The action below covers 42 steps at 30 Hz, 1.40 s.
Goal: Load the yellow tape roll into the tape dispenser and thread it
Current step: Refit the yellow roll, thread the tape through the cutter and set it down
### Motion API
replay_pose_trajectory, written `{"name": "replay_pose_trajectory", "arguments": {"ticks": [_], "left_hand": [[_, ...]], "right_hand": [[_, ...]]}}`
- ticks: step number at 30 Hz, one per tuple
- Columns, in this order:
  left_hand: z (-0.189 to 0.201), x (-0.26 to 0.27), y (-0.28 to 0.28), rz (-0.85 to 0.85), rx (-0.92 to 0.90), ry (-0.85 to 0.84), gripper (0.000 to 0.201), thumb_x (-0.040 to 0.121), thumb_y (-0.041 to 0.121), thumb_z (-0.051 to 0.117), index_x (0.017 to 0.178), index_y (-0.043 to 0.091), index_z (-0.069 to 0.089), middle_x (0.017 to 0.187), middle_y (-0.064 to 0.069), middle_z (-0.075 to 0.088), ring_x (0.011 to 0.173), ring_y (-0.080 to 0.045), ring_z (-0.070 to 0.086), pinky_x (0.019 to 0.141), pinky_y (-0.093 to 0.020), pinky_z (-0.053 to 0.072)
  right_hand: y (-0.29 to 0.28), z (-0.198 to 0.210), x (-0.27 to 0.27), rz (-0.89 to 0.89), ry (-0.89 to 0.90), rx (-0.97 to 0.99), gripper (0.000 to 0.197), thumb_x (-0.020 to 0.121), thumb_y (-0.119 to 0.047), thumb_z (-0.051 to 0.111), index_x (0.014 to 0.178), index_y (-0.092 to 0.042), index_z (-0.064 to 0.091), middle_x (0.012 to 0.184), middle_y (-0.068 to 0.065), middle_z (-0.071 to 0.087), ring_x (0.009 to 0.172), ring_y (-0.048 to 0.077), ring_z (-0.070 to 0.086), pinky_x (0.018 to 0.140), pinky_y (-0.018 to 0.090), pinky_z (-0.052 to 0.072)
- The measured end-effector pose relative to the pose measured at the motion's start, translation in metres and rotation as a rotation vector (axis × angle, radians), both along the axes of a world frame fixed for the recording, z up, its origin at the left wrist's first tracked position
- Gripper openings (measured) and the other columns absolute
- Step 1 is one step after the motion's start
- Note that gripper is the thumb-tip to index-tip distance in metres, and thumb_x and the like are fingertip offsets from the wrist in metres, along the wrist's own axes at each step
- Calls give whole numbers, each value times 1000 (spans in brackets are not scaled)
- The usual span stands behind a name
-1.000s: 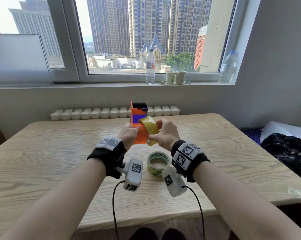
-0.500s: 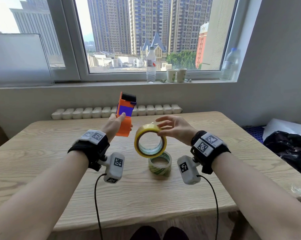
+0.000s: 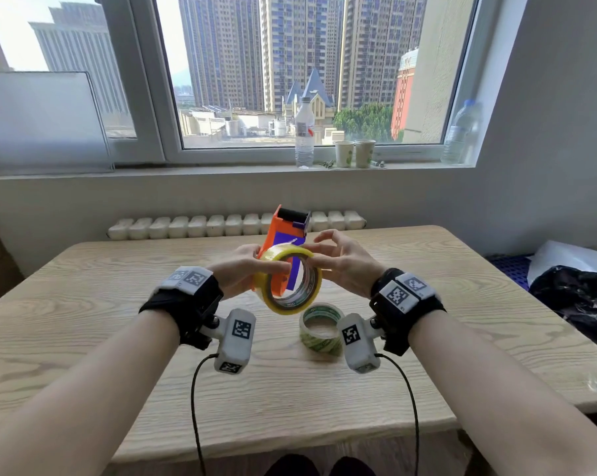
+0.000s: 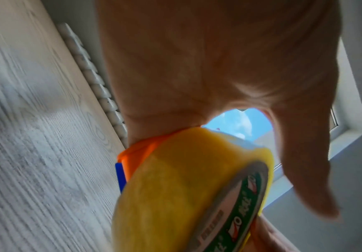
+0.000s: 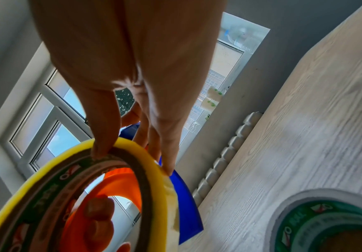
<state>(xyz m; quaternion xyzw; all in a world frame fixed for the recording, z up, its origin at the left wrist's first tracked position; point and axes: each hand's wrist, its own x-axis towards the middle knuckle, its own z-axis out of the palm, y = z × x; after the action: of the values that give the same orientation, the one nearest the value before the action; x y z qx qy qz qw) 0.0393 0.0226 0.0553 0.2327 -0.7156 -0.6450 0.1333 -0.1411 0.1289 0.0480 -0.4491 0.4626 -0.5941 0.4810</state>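
My left hand [image 3: 245,273] grips the dispenser [image 3: 285,242] above the table [image 3: 84,304], thumb across the yellow roll [image 3: 290,280]; my right hand [image 3: 341,266] pinches the roll's rim against the dispenser.

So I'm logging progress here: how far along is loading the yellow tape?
Done: both parts are lifted off the table. In hand: the left hand holds the orange dispenser, the right hand pinches the yellow tape roll against it. Whether it is seated is unclear. Left: threading. A second, clear roll lies unused.
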Motion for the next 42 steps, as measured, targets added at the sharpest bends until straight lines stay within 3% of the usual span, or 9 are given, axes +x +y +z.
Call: {"name": "replay_pose_trajectory", "arguments": {"ticks": [4,8,13,19,27,30,34,38,42], "left_hand": [[0,-1,4,-32,25,28,49,64,1,70,110,1,54,102,-17,64,88,-26,65,78,-30,56],[1,-2,10,60,-12,84,57,66,4,70,118,-4,49,106,-21,62,94,-31,63,81,-34,54],[2,-6,12,140,-30,170,36,75,3,70,109,3,57,102,-18,66,88,-26,67,82,-36,55],[2,-9,13,126,-23,188,79,35,40,91,102,9,63,99,-15,70,88,-27,68,84,-40,53],[5,-11,14,102,42,217,74,36,29,91,102,8,64,89,-7,74,80,-20,71,68,-28,58],[6,-12,16,116,33,205,49,56,14,85,100,9,64,91,-8,73,80,-20,70,70,-28,58],[5,-13,19,118,21,197,28,74,-1,69,100,8,63,92,-10,70,77,-19,70,70,-27,58],[6,-14,20,148,35,243,30,73,1,71,102,6,63,94,-11,70,81,-21,70,74,-31,57],[9,-16,17,205,62,303,41,62,11,78,101,6,64,96,-14,68,84,-27,65,82,-40,49]], "right_hand": [[-3,0,2,-26,39,-4,22,87,8,52,101,-9,48,101,12,62,89,23,61,87,35,49],[-6,1,4,-131,214,-21,22,86,-2,59,108,-5,55,104,12,66,91,22,64,89,37,51],[-10,0,6,-307,589,-55,36,81,-11,69,115,-2,61,111,22,67,93,28,65,85,44,56],[-10,-1,10,-520,820,-123,32,81,-20,69,111,-8,68,107,12,72,87,23,68,83,38,57],[-14,1,16,-617,935,-142,26,85,-22,63,109,-16,71,90,12,65,82,28,63,79,42,53],[-14,-1,16,-606,951,-139,26,85,-23,63,109,-18,71,86,12,62,81,30,64,78,42,53],[-16,-4,17,-622,946,-134,27,85,-21,63,111,-16,70,93,15,66,85,32,65,79,45,53],[-12,-7,17,-565,906,-140,44,82,-12,66,125,-9,58,115,13,67,102,29,64,91,43,52],[-10,-13,21,-458,898,-91,69,82,-21,67,142,-11,36,137,11,53,126,24,49,106,34,40]]}}
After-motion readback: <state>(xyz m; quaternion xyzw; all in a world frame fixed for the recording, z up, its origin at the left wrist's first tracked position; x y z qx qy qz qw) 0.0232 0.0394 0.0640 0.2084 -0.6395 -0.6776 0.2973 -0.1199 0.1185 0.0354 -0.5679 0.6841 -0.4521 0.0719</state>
